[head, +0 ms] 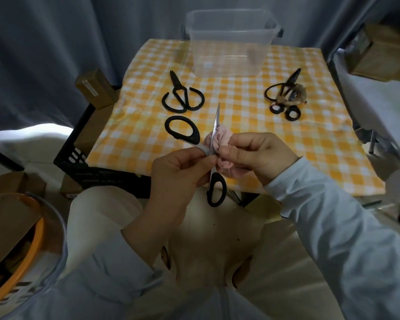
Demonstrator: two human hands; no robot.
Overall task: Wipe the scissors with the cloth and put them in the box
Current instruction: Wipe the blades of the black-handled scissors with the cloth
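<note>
Both hands are up over the near edge of the table (310,139), and they meet on one pair of scissors (215,125). The left hand (178,174) pinches the pair near the pivot, thumb and fingers closed on it. The blade points up and away from that grip, toward the box (229,42). One black handle loop (183,130) sticks out to the left above the pinch; the other loop (216,189) hangs below it.

The right hand (256,155) is closed on a bunched pink cloth (219,142) and presses it against the blade, just right of the left hand's pinch. Cloth and blade are touching; the two thumbs nearly meet.

Now the count. One pair in hand. Beyond the grip and to the left, one black pair (183,95) lies flat on the yellow checked cover, tip pointing away. Beyond and to the right lies a dark heap (284,95): at least two pairs tangled there, with some brownish stuff over them, and I can't count them for sure.

One box, clear plastic, lid off, straight ahead past the blade tip at the far edge. Its floor looks bare of scissors, though the wall is hazy. One cloth, the pink one.
</note>
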